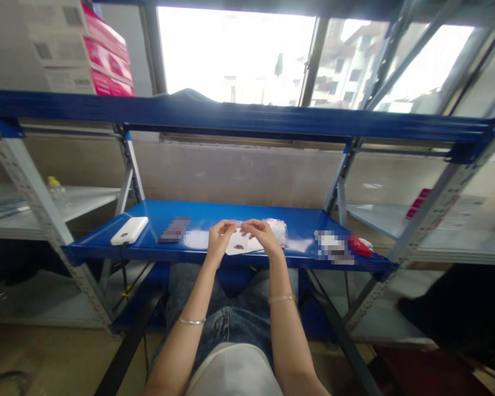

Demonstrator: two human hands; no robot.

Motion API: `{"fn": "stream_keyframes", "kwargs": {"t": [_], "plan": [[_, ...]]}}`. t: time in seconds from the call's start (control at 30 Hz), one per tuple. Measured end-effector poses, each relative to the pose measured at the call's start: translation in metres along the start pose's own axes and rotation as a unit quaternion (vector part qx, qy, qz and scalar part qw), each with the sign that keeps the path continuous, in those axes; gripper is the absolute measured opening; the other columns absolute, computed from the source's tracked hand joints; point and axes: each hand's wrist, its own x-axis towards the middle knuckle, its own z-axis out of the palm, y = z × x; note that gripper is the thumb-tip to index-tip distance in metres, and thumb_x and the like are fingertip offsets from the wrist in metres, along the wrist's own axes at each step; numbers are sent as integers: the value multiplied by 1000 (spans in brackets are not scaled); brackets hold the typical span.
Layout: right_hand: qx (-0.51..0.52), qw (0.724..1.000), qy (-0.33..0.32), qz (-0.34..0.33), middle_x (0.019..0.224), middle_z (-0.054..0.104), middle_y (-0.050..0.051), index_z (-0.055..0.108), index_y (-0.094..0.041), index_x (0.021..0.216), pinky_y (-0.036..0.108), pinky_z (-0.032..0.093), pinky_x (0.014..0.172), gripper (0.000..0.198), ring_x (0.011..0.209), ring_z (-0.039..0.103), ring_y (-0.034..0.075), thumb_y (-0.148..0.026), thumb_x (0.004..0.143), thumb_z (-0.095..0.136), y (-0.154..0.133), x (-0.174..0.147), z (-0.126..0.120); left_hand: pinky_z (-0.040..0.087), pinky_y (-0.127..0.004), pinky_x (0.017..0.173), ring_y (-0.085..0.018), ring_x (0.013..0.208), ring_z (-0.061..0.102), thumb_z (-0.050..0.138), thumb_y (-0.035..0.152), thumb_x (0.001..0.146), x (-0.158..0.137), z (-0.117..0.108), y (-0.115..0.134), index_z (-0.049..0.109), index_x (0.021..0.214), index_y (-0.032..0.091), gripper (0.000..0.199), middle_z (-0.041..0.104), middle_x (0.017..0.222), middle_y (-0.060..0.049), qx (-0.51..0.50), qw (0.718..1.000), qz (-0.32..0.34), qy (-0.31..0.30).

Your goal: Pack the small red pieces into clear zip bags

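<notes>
Both hands meet over the front of the blue shelf. My left hand [221, 234] is closed in a pinch, its fingertips close to those of my right hand [263, 232], which is pinched too. Something small and pale shows between the fingertips, too blurred to name. Beneath them lies a sheet of white paper [251, 246] at the shelf's front edge. A few small dark reddish pieces [239, 247] rest on that paper. Just beyond my right hand sits a pile of clear plastic bags [278, 230], partly hidden by the hand.
On the blue shelf [214, 212], a white device [129, 230] with a cable lies at left, and a red and white object [360, 246] at right. Two blurred-out items lie between. A blue upper beam [239, 118] and metal posts frame the space. Chair armrests [127, 341] flank my legs.
</notes>
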Motion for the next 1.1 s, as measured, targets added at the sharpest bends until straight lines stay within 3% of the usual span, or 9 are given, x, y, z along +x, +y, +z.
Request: {"fn": "stream_keyframes", "kwargs": {"t": [0.27, 0.4, 0.7, 1.1], "plan": [[24, 1000, 0, -12, 72, 68, 3, 66, -19, 78, 23, 40, 55, 26, 64, 60, 14, -44, 72, 65, 0, -1, 10, 47, -28, 72, -18, 78, 63, 65, 40, 72, -3, 4, 4, 70, 77, 16, 25, 70, 80, -6, -1, 1000, -3, -8], [18, 1000, 1, -6, 71, 68, 2, 64, -19, 74, 23, 39, 55, 25, 62, 60, 13, -43, 70, 66, 0, 1, 15, 46, -26, 71, -17, 76, 62, 70, 40, 68, -3, 2, 1, 70, 75, 16, 26, 70, 76, -4, -16, 1000, -15, 6], [-24, 998, -48, 37, 78, 71, 6, 71, -18, 81, 24, 41, 59, 31, 71, 63, 16, -46, 72, 64, 4, -2, 0, 48, -28, 65, -18, 69, 63, 72, 43, 64, -7, 1, -8, 71, 75, 14, 30, 71, 71, -5, -2, 997, -47, 57], [-31, 999, -37, 22, 69, 68, 4, 69, -16, 74, 23, 41, 56, 27, 62, 60, 14, -42, 68, 69, 3, -2, 2, 49, -31, 70, -20, 73, 65, 72, 42, 63, -12, -3, -12, 72, 82, 14, 34, 72, 75, -7, 3, 998, -58, 10]]}}
